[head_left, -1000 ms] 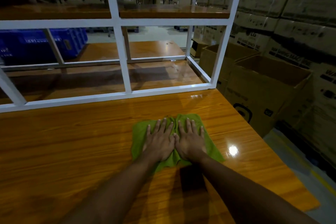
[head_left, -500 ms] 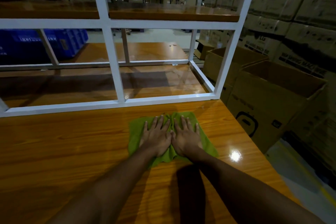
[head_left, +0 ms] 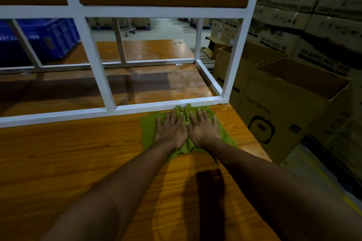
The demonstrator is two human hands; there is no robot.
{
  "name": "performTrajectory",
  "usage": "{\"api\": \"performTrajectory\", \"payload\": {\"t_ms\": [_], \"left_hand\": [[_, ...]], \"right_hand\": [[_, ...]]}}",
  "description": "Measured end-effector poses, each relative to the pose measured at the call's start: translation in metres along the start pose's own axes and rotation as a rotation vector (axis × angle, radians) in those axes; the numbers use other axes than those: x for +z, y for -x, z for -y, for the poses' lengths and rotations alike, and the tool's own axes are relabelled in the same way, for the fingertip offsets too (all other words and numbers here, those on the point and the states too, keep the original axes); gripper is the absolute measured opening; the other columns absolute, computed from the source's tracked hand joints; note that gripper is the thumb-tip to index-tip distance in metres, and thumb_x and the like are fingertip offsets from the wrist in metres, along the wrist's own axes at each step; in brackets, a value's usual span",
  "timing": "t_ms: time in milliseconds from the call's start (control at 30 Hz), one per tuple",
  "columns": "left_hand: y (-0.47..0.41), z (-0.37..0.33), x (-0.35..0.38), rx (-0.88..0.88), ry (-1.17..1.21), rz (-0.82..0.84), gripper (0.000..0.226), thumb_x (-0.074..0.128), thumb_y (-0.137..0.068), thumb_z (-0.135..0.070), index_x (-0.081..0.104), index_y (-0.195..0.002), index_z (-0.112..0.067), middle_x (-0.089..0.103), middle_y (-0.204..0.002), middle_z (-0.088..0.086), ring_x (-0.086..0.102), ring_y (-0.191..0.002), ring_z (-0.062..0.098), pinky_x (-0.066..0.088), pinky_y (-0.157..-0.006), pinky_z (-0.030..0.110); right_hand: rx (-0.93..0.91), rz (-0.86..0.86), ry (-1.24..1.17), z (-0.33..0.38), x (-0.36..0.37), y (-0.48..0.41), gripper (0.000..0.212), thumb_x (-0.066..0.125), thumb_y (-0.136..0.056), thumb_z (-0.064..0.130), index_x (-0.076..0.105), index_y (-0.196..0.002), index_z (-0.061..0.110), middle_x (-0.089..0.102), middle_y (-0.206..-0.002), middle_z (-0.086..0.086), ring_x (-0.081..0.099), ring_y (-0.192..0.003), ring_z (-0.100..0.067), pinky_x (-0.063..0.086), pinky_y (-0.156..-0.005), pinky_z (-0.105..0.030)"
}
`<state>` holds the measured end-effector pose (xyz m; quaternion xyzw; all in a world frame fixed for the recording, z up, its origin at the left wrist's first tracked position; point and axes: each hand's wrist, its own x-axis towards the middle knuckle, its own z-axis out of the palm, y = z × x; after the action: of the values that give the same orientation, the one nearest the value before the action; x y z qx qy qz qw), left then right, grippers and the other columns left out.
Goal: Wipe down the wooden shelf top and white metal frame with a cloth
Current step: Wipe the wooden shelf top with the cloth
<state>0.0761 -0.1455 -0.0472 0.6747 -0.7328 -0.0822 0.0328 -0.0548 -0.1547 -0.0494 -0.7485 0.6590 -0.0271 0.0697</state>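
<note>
A green cloth (head_left: pixel 148 129) lies flat on the glossy wooden shelf top (head_left: pixel 68 152), its far edge touching the bottom rail of the white metal frame (head_left: pixel 58 116). My left hand (head_left: pixel 171 129) and my right hand (head_left: pixel 203 127) press down on the cloth side by side, palms flat, fingers spread and pointing at the rail. The hands cover the cloth's middle.
Open cardboard boxes (head_left: pixel 290 103) stand just past the shelf's right edge, with stacked cartons (head_left: pixel 313 15) behind them. Inside the frame lies a lower wooden surface (head_left: pixel 156 82). Blue crates (head_left: pixel 45 39) sit at the back left. An upper wooden shelf (head_left: pixel 162 0) crosses the top.
Both hands have pushed the cloth forward across the wood, from the middle of the shelf top up to the frame's bottom rail.
</note>
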Motion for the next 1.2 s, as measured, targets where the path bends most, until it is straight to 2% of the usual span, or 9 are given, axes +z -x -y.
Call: {"api": "performTrajectory", "payload": {"t_ms": [167, 367, 633, 833, 1033, 1200], "left_hand": [[-0.017, -0.043, 0.004, 0.040, 0.011, 0.013, 0.061, 0.012, -0.102, -0.049, 0.006, -0.158, -0.025, -0.005, -0.166, 0.002, -0.006, -0.152, 0.024, -0.003, -0.119, 0.056], [-0.029, -0.086, 0.010, 0.209, 0.016, -0.010, 0.061, 0.015, -0.103, -0.045, 0.010, -0.157, -0.020, 0.001, -0.166, 0.005, -0.001, -0.152, 0.026, 0.000, -0.119, 0.058], [-0.037, -0.070, 0.013, 0.265, 0.035, -0.007, 0.059, 0.014, -0.104, -0.043, 0.011, -0.157, -0.020, 0.001, -0.166, 0.000, -0.001, -0.152, 0.021, -0.001, -0.120, 0.054], [-0.027, -0.002, 0.009, 0.207, 0.014, -0.041, 0.059, 0.012, -0.103, -0.047, 0.011, -0.158, -0.026, 0.003, -0.166, -0.002, 0.001, -0.152, 0.018, 0.000, -0.121, 0.051], [0.003, 0.067, -0.003, 0.109, -0.024, -0.029, 0.063, 0.009, -0.100, -0.057, 0.006, -0.158, -0.031, -0.003, -0.166, -0.004, 0.000, -0.152, 0.019, 0.000, -0.120, 0.053], [0.040, 0.087, -0.003, 0.047, -0.037, -0.045, 0.064, 0.012, -0.101, -0.056, 0.009, -0.158, -0.027, 0.000, -0.166, -0.001, 0.001, -0.152, 0.021, 0.002, -0.120, 0.053]], "right_hand": [[0.088, -0.011, 0.009, -0.043, -0.004, -0.002, 0.063, 0.010, -0.101, 0.057, 0.003, -0.158, 0.031, -0.005, -0.166, -0.005, -0.008, -0.152, -0.025, -0.005, -0.120, -0.054], [0.244, -0.036, -0.024, -0.086, -0.010, 0.013, 0.065, 0.012, -0.101, 0.059, 0.003, -0.158, 0.029, -0.004, -0.166, -0.007, -0.007, -0.152, -0.024, 0.000, -0.120, -0.053], [0.338, -0.049, 0.001, -0.072, -0.012, 0.002, 0.073, 0.013, -0.098, 0.063, 0.006, -0.159, 0.024, -0.002, -0.165, -0.013, -0.005, -0.152, -0.030, 0.000, -0.120, -0.056], [0.232, -0.037, 0.000, -0.011, -0.004, -0.005, 0.073, 0.015, -0.097, 0.064, 0.008, -0.158, 0.024, -0.003, -0.165, -0.014, -0.006, -0.152, -0.031, -0.006, -0.119, -0.056], [0.105, -0.001, 0.023, 0.052, 0.004, 0.003, 0.074, 0.016, -0.097, 0.064, 0.004, -0.158, 0.025, -0.004, -0.165, -0.013, -0.007, -0.152, -0.032, -0.006, -0.118, -0.059], [0.025, 0.025, 0.053, 0.077, 0.007, 0.025, 0.072, 0.013, -0.098, 0.063, 0.003, -0.158, 0.026, -0.005, -0.165, -0.011, -0.008, -0.152, -0.030, -0.006, -0.119, -0.058]]}}
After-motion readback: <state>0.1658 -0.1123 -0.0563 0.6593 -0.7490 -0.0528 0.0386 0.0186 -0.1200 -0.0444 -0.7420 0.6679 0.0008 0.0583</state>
